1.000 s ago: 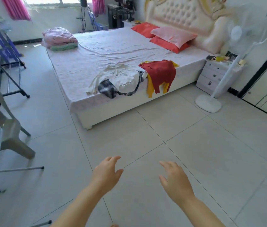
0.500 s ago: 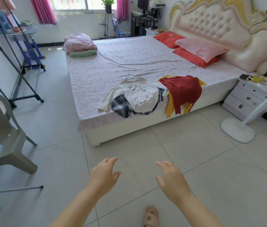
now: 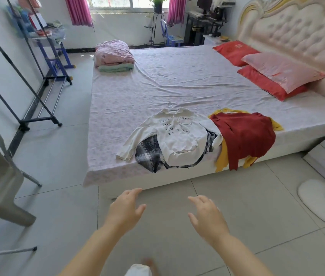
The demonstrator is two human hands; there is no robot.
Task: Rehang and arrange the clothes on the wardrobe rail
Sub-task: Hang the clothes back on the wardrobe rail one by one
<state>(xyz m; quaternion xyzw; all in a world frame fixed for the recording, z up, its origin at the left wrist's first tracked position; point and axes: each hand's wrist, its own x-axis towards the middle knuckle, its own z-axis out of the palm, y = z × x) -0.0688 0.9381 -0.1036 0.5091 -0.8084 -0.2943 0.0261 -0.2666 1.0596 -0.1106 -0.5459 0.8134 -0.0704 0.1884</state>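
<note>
- Left hand (image 3: pixel 124 211) and right hand (image 3: pixel 207 216), lower centre, fingers spread, holding nothing.
- Clothes (image 3: pixel 177 140) lie mid-frame on the bed (image 3: pixel 177 84) edge.
- Rail rack (image 3: pixel 30 76) stands upper left.

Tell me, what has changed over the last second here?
The person has walked closer to the bed, so it fills more of the view. Nothing was grasped or let go: the left hand and right hand stay open and empty in front. The white shirt and red garment lie where they were.
</note>
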